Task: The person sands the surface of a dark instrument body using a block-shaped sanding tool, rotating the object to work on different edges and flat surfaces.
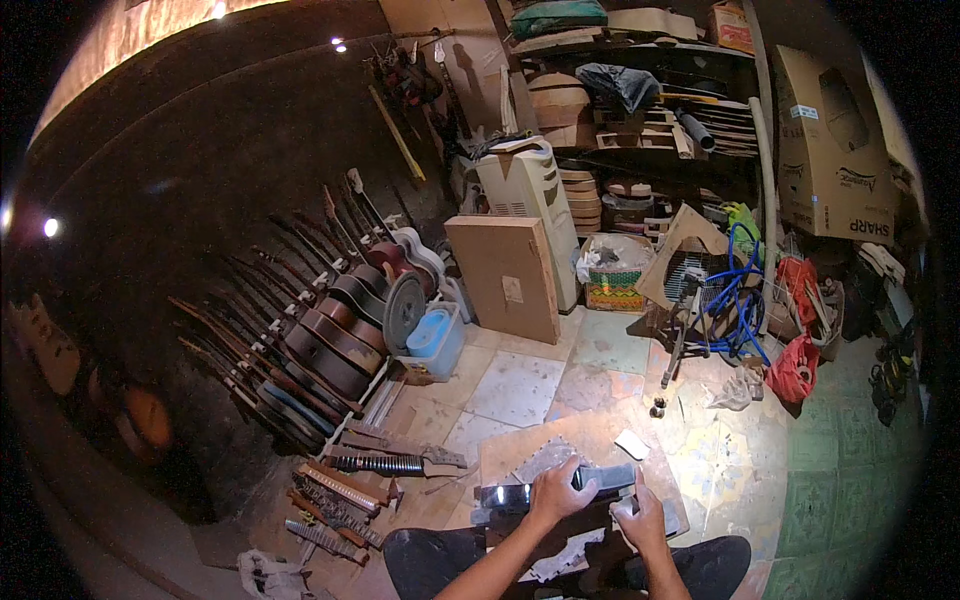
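Observation:
My left hand [560, 492] is closed on a grey rectangular block [610, 478] over a long glossy black piece [505, 495]. My right hand [640, 520] is closed at the right end of the block and piece; exactly what its fingers grip is partly hidden. Beneath them lies a worn light board [525, 448], with a small white piece [632, 443] near its upper right and jagged scraps below my hands.
To the left are wooden tool pieces [340, 485] and a row of guitars [330, 340]. Ahead stand a boxy panel [505, 275], an appliance [550, 210] and loaded shelves [640, 125]. A tangled blue hose [740, 300] and red bags [795, 370] are at right.

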The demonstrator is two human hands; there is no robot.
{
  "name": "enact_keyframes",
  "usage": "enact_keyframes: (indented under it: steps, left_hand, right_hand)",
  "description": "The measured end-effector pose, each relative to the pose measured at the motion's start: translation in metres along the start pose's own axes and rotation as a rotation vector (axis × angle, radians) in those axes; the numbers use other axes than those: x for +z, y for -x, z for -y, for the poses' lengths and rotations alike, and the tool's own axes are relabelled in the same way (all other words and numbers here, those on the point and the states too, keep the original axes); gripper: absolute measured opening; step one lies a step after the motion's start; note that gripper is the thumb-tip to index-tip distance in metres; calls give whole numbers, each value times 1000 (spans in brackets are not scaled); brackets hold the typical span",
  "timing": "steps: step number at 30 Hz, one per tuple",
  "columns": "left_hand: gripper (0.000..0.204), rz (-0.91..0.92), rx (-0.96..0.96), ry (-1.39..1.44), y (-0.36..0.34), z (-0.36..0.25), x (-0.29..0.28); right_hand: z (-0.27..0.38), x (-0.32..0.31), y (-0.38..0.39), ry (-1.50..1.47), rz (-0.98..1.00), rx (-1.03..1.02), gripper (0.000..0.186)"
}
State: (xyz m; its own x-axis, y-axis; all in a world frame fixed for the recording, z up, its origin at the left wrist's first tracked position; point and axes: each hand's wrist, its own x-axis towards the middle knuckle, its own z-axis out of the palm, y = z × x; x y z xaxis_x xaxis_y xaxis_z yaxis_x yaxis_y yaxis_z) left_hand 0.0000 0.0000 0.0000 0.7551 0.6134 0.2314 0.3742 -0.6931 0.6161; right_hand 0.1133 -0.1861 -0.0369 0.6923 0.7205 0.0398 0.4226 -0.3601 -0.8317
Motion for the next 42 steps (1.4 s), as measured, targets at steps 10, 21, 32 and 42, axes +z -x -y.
enact_keyframes:
  steps: [10,21,32,42]
  left_hand:
    - [40,-117,72,67,-8,21,15]
    - [28,-69,54,74,-6,-1,-1]
    - [25,-62,106,135,0,3,0]
    - [33,-57,155,371,3,23,2]
  right_hand:
    - [7,12,-2,106,-93,-74,96]
    - [19,3,3,85,-112,-30,88]
    - [39,18,12,57,170,-111,89]
    - [28,5,13,77,-30,57,92]
